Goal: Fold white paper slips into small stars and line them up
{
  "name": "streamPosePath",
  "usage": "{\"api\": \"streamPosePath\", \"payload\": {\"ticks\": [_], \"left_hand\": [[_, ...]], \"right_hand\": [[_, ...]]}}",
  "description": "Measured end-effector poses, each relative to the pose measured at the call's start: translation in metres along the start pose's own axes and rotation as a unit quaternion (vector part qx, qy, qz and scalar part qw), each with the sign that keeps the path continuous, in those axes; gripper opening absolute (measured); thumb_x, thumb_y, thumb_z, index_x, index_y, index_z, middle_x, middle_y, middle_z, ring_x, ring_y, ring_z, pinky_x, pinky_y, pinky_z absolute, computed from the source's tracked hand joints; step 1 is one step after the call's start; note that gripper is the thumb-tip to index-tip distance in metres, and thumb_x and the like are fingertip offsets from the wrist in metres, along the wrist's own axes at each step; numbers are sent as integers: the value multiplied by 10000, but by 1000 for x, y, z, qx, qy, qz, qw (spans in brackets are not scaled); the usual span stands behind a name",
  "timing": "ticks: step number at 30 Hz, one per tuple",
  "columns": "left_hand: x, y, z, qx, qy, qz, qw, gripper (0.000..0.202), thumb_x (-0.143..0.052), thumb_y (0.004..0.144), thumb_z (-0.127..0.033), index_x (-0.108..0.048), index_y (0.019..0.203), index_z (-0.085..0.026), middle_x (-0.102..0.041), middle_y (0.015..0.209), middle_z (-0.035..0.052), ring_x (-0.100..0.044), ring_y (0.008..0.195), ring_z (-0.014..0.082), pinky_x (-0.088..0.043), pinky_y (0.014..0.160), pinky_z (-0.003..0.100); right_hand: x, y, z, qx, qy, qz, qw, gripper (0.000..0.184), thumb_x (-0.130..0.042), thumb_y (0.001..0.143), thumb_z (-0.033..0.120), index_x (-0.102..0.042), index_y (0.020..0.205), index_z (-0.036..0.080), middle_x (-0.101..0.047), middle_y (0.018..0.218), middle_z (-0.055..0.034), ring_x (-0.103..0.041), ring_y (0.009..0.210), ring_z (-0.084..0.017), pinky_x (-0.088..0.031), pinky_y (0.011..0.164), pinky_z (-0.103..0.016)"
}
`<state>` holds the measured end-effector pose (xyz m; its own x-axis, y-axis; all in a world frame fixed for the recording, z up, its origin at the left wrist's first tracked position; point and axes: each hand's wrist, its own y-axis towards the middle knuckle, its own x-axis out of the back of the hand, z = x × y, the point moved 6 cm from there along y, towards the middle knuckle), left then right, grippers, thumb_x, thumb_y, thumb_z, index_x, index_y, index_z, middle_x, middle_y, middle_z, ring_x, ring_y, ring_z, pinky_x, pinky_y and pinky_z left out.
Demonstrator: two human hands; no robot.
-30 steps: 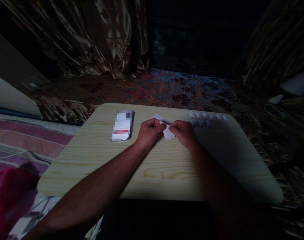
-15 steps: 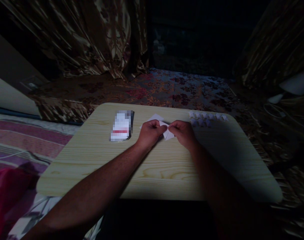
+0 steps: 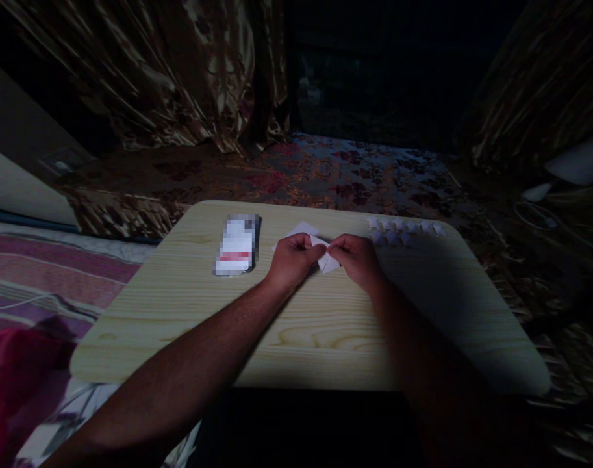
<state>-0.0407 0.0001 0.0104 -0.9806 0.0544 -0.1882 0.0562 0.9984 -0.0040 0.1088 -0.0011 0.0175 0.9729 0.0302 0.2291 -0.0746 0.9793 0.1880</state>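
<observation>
Both hands meet over the middle of a pale wooden table point(image 3: 325, 338). My left hand point(image 3: 292, 257) and my right hand point(image 3: 357, 258) each pinch a small folded white paper point(image 3: 327, 259) held between them, just above the tabletop. Another white paper sheet point(image 3: 301, 229) lies flat behind my left hand. Fingers of both hands are curled closed on the paper.
A blurred white card stack point(image 3: 236, 246) lies left of my hands. Several small folded white paper pieces point(image 3: 404, 231) sit in rows at the table's far right. Patterned cloth point(image 3: 325, 172) and curtains point(image 3: 145, 71) lie beyond; a striped blanket point(image 3: 43, 279) is at left.
The hands have barely moved; the folded paper stays pinched between them, shifted very slightly.
</observation>
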Motion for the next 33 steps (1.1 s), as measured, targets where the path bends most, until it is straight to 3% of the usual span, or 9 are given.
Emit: {"api": "streamPosePath", "payload": {"ticks": [9, 17, 33], "left_hand": [[-2, -1, -1, 3, -1, 10, 1000, 286, -826, 579, -287, -575, 585, -150, -558, 526, -34, -447, 477, 71, -318, 487, 215], [3, 0, -9, -1, -32, -27, 999, 200, -781, 626, -261, -613, 626, -153, -539, 509, -37, -425, 458, 68, -308, 475, 221], [4, 0, -7, 8, -62, -24, 998, 256, -807, 614, -274, -582, 594, -154, -529, 495, -36, -432, 439, 68, -295, 459, 225]], "right_hand": [[0, -1, 3, 3, 6, 2, 1000, 142, -648, 738, 312, -657, 710, 174, -605, 593, 18, -510, 543, -117, -361, 513, -239], [-2, -1, 3, 21, -4, 4, 1000, 132, -648, 738, 294, -636, 685, 174, -573, 579, 34, -485, 535, -104, -346, 514, -232], [-1, -3, 5, 14, -5, 5, 1000, 138, -650, 737, 303, -639, 684, 176, -564, 570, 31, -481, 534, -109, -339, 510, -235]]}}
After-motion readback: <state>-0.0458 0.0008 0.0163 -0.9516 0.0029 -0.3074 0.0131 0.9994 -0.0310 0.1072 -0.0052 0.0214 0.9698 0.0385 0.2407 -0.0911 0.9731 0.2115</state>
